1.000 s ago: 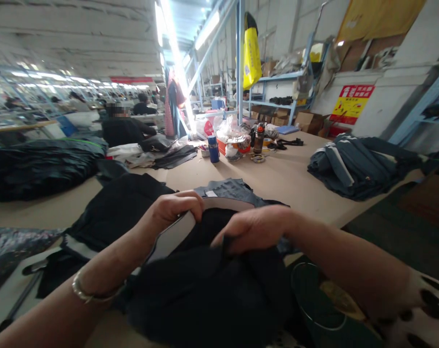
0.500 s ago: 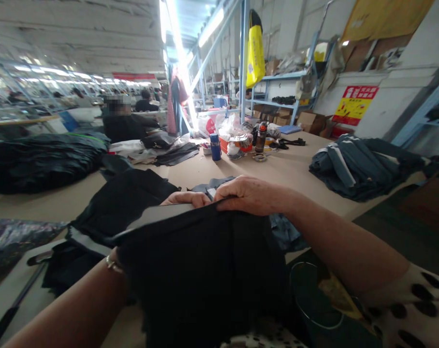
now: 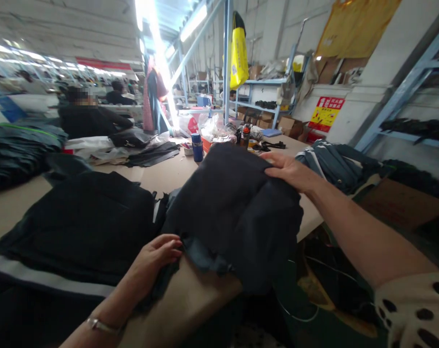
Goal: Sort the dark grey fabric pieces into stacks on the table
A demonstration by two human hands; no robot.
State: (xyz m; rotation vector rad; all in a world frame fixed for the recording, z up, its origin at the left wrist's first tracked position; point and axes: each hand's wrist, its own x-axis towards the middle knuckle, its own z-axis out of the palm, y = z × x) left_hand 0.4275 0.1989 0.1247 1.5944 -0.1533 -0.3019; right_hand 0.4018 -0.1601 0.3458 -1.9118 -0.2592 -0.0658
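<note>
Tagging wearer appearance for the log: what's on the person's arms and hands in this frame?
Both hands are bare, no gloves. The left hand has a thin silver-coloured bracelet at the wrist. The right hand has a bare forearm; a cream sleeve with black spots starts near the elbow. No rings visible.

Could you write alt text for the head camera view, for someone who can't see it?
A person's two hands, left hand and right hand, spread a dark garment over a tan worktable; more dark clothing piles lie around.
</note>
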